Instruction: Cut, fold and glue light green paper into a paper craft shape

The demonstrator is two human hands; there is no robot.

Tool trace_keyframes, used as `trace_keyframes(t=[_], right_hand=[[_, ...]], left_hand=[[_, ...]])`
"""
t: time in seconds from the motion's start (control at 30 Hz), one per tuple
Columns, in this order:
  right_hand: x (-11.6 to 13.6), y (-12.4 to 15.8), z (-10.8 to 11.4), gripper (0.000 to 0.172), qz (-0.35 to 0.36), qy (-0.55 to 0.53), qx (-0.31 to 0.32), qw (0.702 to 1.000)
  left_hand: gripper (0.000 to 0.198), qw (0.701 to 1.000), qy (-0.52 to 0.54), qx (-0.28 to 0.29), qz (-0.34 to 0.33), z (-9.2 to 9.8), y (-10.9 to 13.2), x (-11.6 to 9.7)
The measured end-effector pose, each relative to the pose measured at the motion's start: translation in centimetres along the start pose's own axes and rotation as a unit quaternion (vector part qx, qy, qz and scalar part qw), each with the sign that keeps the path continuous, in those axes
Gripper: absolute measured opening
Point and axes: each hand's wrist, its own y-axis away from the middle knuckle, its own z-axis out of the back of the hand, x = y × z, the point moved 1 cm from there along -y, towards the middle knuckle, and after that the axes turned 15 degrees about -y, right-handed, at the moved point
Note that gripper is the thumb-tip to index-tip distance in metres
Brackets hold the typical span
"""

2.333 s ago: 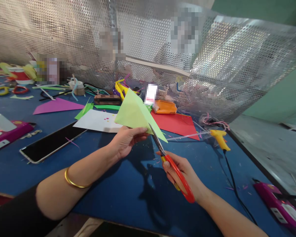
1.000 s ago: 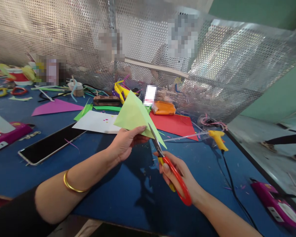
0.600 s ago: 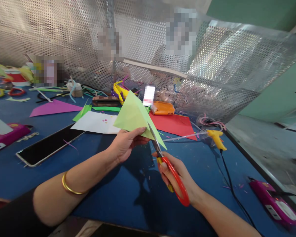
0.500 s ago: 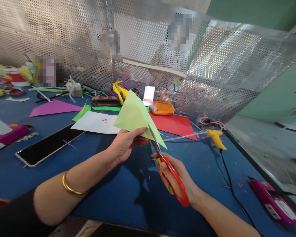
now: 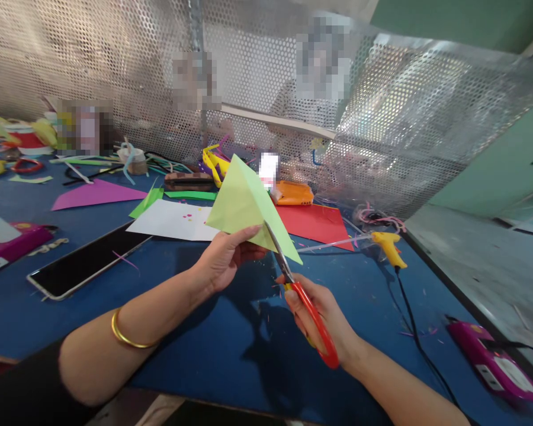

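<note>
A light green sheet of paper point(image 5: 236, 201), creased down its length, is pinched at its lower edge by my left hand point(image 5: 228, 257), thumb in front. My right hand point(image 5: 320, 313) is closed round the handles of a pair of scissors point(image 5: 313, 319), red on the near side with some yellow behind. The blades point up and away, with the paper at them close to my left thumb. How deep the cut runs I cannot tell. Most of my left fingers are hidden behind the paper.
On the blue table point(image 5: 195, 361) lie a phone point(image 5: 89, 260), white paper point(image 5: 173, 220), purple paper point(image 5: 98, 194) and red paper point(image 5: 315, 225). A yellow glue gun point(image 5: 388, 247) trails a black cable at right. Purple power strips point(image 5: 493, 361) flank both sides. A perforated metal screen point(image 5: 253, 71) stands behind.
The scissor handles have come closer together, hiding most of the yellow one. The green paper's right part has shifted slightly up. My left hand keeps its hold.
</note>
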Motion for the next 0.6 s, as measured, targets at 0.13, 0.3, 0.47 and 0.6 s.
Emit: trace_keyframes(t=[0.13,0.3,0.47,0.6], right_hand=[[0.02,0.09,0.02,0.052,-0.022,0.013,0.017,1.0],[0.21,0.09,0.05,0.054,0.002,0.014,0.052,0.999],[0.3,0.04,0.06,0.05,0.017,0.005,0.05,0.999],[0.15,-0.06,0.08,0.048,0.029,0.011,0.056,0.998]], left_hand=[[0.034,0.996,0.034,-0.08,-0.028,0.08,-0.15,-0.31],[0.037,0.995,0.027,-0.099,-0.019,-0.03,-0.13,-0.33],[0.039,0.996,0.024,-0.083,-0.015,-0.25,0.12,0.01],[0.04,0.996,0.022,-0.088,-0.016,-0.39,0.33,0.07]])
